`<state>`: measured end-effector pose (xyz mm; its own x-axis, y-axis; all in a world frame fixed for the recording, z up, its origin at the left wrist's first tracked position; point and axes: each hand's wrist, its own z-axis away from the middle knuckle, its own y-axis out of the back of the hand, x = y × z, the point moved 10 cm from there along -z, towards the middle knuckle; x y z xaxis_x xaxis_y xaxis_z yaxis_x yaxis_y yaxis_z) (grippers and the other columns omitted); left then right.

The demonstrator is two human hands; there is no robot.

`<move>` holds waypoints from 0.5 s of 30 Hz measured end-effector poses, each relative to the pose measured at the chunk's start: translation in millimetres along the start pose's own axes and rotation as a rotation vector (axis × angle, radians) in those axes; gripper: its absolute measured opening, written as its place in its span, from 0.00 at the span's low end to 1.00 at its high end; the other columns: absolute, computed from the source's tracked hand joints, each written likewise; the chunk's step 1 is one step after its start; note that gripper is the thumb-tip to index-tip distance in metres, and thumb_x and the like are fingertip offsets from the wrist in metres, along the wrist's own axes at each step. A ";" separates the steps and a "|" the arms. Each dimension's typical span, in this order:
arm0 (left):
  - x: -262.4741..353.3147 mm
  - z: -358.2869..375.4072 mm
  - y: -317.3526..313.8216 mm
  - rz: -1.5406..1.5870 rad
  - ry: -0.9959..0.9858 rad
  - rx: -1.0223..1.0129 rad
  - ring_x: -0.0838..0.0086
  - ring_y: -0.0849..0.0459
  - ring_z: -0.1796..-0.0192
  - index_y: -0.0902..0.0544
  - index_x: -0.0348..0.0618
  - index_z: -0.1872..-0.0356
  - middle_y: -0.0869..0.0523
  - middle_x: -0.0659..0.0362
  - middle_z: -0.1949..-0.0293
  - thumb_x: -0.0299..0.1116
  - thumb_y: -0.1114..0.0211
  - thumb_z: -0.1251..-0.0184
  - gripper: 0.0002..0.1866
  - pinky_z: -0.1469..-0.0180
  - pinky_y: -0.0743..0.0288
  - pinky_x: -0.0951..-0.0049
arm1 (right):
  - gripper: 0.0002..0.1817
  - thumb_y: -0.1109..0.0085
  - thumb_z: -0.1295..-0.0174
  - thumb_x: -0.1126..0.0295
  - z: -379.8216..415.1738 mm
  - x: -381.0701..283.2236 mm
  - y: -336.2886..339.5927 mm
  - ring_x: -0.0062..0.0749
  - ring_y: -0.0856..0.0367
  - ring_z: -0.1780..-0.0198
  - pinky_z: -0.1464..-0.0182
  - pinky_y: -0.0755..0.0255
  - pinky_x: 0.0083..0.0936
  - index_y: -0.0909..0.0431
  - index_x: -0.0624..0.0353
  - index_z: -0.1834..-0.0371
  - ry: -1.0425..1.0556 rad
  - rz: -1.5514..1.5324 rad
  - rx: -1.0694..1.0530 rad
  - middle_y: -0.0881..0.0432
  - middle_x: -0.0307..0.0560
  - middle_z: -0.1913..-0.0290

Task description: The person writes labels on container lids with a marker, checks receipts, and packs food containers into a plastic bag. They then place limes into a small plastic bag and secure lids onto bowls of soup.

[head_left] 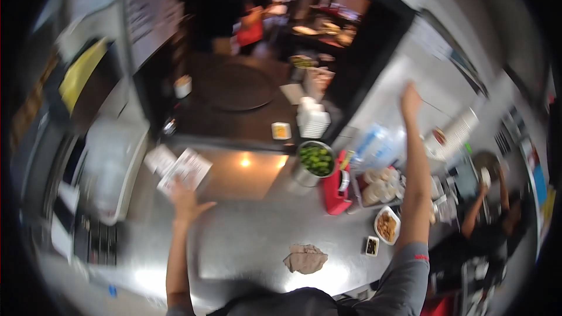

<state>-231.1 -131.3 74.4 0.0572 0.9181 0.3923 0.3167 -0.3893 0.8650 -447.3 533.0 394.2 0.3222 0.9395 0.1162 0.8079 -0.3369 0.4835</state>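
Note:
My left hand [188,199] rests at the near edge of a printed paper [190,168] on the steel counter [246,240], its thumb spread to the right and its other fingers over the sheet. Another paper [160,160] lies beside it on the left. My right hand [411,98] is raised far forward at the right, against the pale wall, above a clear plastic bag [380,146]. Its fingers are blurred, so their pose and anything between them cannot be made out.
A metal container of green vegetables [317,160], a red holder [336,190], a dish of food [387,226], a small sauce dish [372,246] and a crumpled cloth [305,258] stand on the counter. Stacked cups [459,131] lie at right. A co-worker [489,228] is at far right.

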 end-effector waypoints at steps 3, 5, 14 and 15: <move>-104.7 -47.8 -43.1 -0.165 0.298 -0.158 0.40 0.55 0.31 0.54 0.65 0.29 0.50 0.29 0.36 0.66 0.25 0.81 0.69 0.34 0.61 0.42 | 0.13 0.58 0.38 0.72 -14.9 -87.2 99.8 0.42 0.18 0.65 0.46 0.39 0.53 0.30 0.58 0.51 0.125 -0.073 0.037 0.18 0.51 0.71; -132.5 -62.0 -76.1 -0.185 0.398 -0.447 0.40 0.62 0.30 0.58 0.70 0.30 0.56 0.29 0.34 0.69 0.26 0.84 0.71 0.33 0.70 0.41 | 0.07 0.54 0.41 0.73 -8.4 -134.7 151.1 0.41 0.18 0.66 0.44 0.41 0.54 0.31 0.54 0.61 0.269 -0.266 0.100 0.19 0.49 0.72; -130.7 -49.6 -91.6 -0.263 0.332 -0.351 0.39 0.49 0.34 0.61 0.71 0.30 0.51 0.32 0.36 0.59 0.23 0.78 0.70 0.37 0.52 0.41 | 0.08 0.50 0.48 0.75 95.1 -253.3 271.7 0.38 0.21 0.68 0.43 0.38 0.43 0.32 0.55 0.64 0.600 -0.648 0.039 0.24 0.43 0.79; -136.3 -43.1 -89.4 -0.268 0.318 -0.330 0.39 0.46 0.36 0.60 0.70 0.30 0.49 0.32 0.38 0.58 0.22 0.79 0.69 0.40 0.49 0.41 | 0.07 0.50 0.47 0.75 103.5 -256.6 277.0 0.38 0.21 0.69 0.44 0.38 0.42 0.33 0.56 0.64 0.617 -0.650 0.048 0.24 0.43 0.78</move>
<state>-308.0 -224.8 -42.9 -0.2913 0.9404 0.1756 -0.0366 -0.1944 0.9802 -255.2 192.2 408.5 -0.5173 0.8070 0.2850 0.7627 0.2836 0.5813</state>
